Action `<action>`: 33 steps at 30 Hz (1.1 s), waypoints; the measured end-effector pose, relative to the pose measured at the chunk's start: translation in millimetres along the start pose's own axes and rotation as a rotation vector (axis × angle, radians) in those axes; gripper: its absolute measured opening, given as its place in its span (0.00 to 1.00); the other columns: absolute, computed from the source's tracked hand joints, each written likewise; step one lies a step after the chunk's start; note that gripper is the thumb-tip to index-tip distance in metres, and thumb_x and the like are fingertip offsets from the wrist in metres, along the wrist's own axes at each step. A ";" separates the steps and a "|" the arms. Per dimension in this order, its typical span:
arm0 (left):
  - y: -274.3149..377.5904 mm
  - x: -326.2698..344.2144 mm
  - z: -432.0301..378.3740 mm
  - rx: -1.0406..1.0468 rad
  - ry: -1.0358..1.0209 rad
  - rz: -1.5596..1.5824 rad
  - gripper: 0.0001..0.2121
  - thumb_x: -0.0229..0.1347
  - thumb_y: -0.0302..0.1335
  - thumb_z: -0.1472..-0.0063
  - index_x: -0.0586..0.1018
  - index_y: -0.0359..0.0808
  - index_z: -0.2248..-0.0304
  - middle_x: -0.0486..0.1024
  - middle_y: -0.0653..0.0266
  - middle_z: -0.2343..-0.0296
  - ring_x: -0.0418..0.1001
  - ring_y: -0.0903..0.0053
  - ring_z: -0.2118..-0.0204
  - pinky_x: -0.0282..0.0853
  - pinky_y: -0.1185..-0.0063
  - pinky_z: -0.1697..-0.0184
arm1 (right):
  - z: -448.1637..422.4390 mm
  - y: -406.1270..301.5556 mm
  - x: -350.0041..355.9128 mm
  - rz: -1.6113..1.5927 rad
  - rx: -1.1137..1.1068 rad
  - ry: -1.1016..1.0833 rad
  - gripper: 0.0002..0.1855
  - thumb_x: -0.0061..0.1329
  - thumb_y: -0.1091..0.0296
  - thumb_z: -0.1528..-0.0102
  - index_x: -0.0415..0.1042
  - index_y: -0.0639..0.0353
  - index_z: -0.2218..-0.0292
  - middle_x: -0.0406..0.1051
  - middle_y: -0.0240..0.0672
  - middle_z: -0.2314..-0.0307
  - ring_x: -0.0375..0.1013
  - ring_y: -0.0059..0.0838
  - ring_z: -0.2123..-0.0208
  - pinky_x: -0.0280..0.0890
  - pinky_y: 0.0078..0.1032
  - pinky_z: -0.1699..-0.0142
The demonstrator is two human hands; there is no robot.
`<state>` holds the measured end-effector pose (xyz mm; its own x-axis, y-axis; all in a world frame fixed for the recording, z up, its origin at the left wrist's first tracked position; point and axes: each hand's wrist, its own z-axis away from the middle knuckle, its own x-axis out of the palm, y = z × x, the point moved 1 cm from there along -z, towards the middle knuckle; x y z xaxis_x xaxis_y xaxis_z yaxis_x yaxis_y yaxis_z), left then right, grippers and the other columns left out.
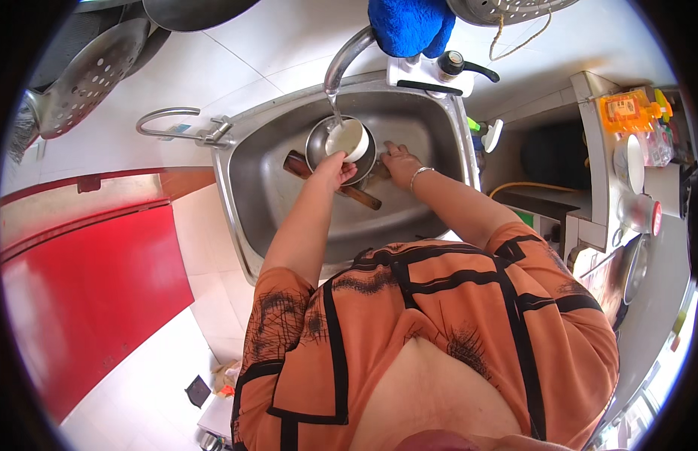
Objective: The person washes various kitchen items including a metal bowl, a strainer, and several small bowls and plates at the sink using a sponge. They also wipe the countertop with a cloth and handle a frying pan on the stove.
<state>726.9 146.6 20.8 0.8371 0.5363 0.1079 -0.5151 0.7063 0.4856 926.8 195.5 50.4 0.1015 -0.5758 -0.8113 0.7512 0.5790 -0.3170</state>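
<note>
In the stainless steel sink (349, 225), my left hand (333, 170) grips the near rim of a white bowl (357, 147), which tilts under water running from the curved metal faucet (349, 53). Beneath the bowl is a round metal pan (316, 147). A brown handle (295, 164) sticks out at the pan's left, and a wooden handle (361, 198) lies below it. Just right of the pan, my right hand (401, 163), with a bracelet at the wrist, has its fingers spread low in the sink; something partly hidden lies by its fingertips, and whether it touches that cannot be told.
A blue cloth (411, 25) covers part of the faucet beside a black-handled tap lever (480, 71). A smaller gooseneck tap (168, 121) stands at the sink's left corner. Perforated skimmers (95, 73) hang at upper left. Orange bottles (628, 110) and a jar (639, 214) stand on the right ledge.
</note>
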 end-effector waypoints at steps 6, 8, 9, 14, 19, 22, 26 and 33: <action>4.4 12.7 40.3 0.093 -0.420 0.320 0.29 0.41 0.18 0.58 0.59 0.29 0.50 0.63 0.50 0.54 0.66 0.61 0.53 0.66 0.62 0.51 | 19.6 23.2 -36.3 -0.155 0.168 -0.015 0.24 0.49 0.71 0.58 0.66 0.55 0.56 0.68 0.48 0.61 0.68 0.43 0.57 0.63 0.34 0.53; 10.6 8.5 49.6 0.109 -0.443 0.216 0.31 0.41 0.19 0.56 0.54 0.32 0.48 0.62 0.50 0.53 0.66 0.62 0.54 0.68 0.64 0.53 | 38.8 22.8 -77.6 -0.303 0.172 0.132 0.23 0.50 0.70 0.58 0.67 0.56 0.57 0.71 0.47 0.64 0.70 0.42 0.60 0.63 0.33 0.54; 15.2 7.9 57.3 0.115 -0.454 0.161 0.32 0.41 0.19 0.56 0.52 0.34 0.47 0.62 0.51 0.53 0.67 0.62 0.54 0.69 0.65 0.55 | 49.4 19.1 -100.6 -0.371 0.125 0.185 0.23 0.51 0.69 0.58 0.67 0.57 0.57 0.71 0.48 0.64 0.71 0.41 0.60 0.64 0.33 0.55; 32.0 14.6 93.5 0.329 -0.258 -0.227 0.31 0.44 0.21 0.52 0.52 0.40 0.46 0.61 0.57 0.52 0.67 0.66 0.54 0.72 0.70 0.61 | 59.3 -25.5 -149.8 -0.557 -0.276 0.300 0.24 0.54 0.67 0.59 0.67 0.56 0.58 0.69 0.46 0.64 0.69 0.43 0.61 0.63 0.32 0.55; 30.7 23.7 113.4 0.457 -0.374 -0.390 0.26 0.46 0.23 0.45 0.54 0.41 0.47 0.62 0.61 0.53 0.67 0.69 0.54 0.74 0.69 0.63 | 15.7 -67.0 -135.7 0.038 -0.749 0.377 0.26 0.51 0.68 0.57 0.65 0.47 0.54 0.66 0.41 0.57 0.68 0.43 0.58 0.64 0.30 0.54; 29.1 19.9 108.8 0.527 -0.359 -0.507 0.31 0.54 0.28 0.47 0.54 0.39 0.46 0.63 0.61 0.53 0.63 0.70 0.50 0.64 0.74 0.52 | -3.1 -73.0 -137.5 0.020 -0.653 0.210 0.25 0.50 0.67 0.56 0.66 0.46 0.54 0.68 0.39 0.59 0.69 0.40 0.59 0.66 0.30 0.56; 31.2 21.5 111.0 0.780 -0.161 -0.370 0.28 0.49 0.19 0.49 0.58 0.37 0.48 0.63 0.57 0.54 0.64 0.67 0.51 0.59 0.75 0.49 | -16.9 -63.0 -101.9 -0.338 -0.521 0.629 0.23 0.53 0.67 0.59 0.68 0.52 0.58 0.70 0.41 0.62 0.70 0.41 0.62 0.66 0.30 0.57; 21.0 39.6 122.4 1.331 0.286 -0.620 0.28 0.42 0.16 0.53 0.59 0.34 0.49 0.65 0.50 0.58 0.63 0.58 0.54 0.55 0.71 0.47 | 9.3 -89.8 -71.5 -2.032 0.480 0.478 0.18 0.53 0.70 0.54 0.68 0.66 0.61 0.71 0.37 0.69 0.71 0.26 0.70 0.66 0.25 0.64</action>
<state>771.8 126.1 141.4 0.7093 0.4981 -0.4988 0.5720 0.0069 0.8202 858.2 179.2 141.4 -0.9246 0.1472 0.3513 -0.3498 -0.6931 -0.6303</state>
